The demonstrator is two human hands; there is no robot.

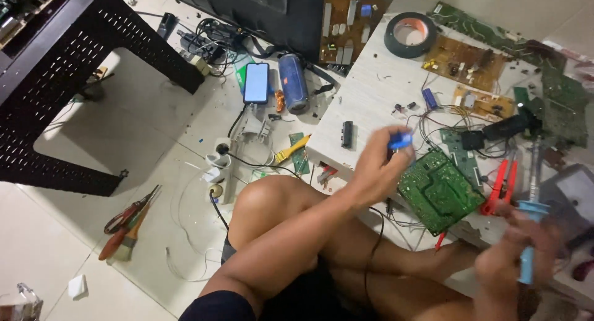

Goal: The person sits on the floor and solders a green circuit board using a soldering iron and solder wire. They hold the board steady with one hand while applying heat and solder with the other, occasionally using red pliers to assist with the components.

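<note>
The left hand is pinching a small blue part between its fingertips, holding it up just above the near edge of the low white table. The right hand, blurred, is gripping a blue-handled soldering iron upright at the near right. Between the two hands a green circuit board is lying on the table, with red-handled pliers just to its right. A roll of black tape is sitting at the far side.
</note>
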